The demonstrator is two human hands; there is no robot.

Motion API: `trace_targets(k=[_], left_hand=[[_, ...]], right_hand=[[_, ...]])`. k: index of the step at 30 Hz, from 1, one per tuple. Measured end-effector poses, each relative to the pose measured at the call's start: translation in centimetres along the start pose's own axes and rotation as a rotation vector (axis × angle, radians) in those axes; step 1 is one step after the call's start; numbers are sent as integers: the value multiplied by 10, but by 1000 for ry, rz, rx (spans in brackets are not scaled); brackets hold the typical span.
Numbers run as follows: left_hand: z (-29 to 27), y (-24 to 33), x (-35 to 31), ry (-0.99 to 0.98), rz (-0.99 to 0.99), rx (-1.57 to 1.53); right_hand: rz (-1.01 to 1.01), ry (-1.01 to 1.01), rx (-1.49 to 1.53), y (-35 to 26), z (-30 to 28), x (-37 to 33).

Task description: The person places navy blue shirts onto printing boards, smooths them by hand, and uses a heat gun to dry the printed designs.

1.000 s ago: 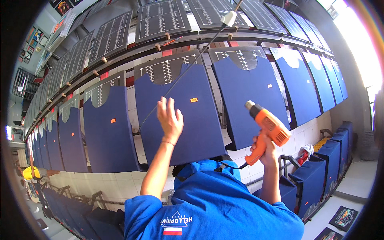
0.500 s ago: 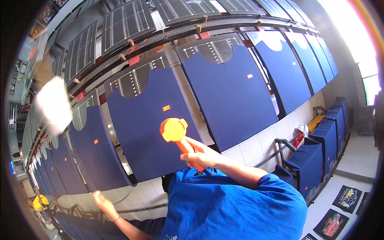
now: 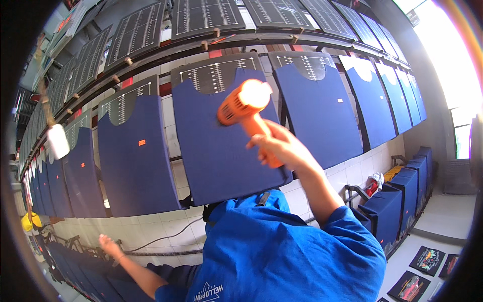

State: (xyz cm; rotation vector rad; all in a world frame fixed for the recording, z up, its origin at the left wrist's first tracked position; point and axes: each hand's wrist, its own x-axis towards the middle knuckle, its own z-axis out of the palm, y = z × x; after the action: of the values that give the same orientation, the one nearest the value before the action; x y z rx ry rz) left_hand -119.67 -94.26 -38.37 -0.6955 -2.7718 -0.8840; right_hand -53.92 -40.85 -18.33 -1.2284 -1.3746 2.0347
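My right hand [image 3: 284,146] is closed around the handle of an orange heat gun [image 3: 235,106], held above a dark blue shirt [image 3: 221,161]. The gun's round end glares white in the light. That shirt is stretched flat on a black board [image 3: 183,80] with white ruled marks, which shows at the neckline. Any print behind the gun is hidden. At the lower left, my left hand [image 3: 109,245] is held out away from the shirts, fingers stretched and nothing in them.
More blue shirts with small orange prints [image 3: 142,143] lie on boards to both sides. A dark rail [image 3: 186,44] with wooden pegs runs behind them. A white object [image 3: 58,142] hangs at left. A cable [image 3: 166,235] crosses the tiled floor, and covered boards [image 3: 387,211] stand at right.
The heat gun has moved up and turned, still in my right hand. The view has shifted, with the shirts farther right. The hanging white object looks smaller and less blurred.
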Motion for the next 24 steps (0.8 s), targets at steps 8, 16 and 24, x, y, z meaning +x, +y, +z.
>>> trace_targets(k=[8, 16, 24], left_hand=[[156, 20, -95, -154, -551, -370], [169, 87, -125, 8, -398, -72], [175, 165, -104, 154, -241, 74]], right_hand=[[37, 303, -317, 0, -18, 22], [64, 387, -272, 28, -15, 42], [88, 387, -289, 19, -12, 48]])
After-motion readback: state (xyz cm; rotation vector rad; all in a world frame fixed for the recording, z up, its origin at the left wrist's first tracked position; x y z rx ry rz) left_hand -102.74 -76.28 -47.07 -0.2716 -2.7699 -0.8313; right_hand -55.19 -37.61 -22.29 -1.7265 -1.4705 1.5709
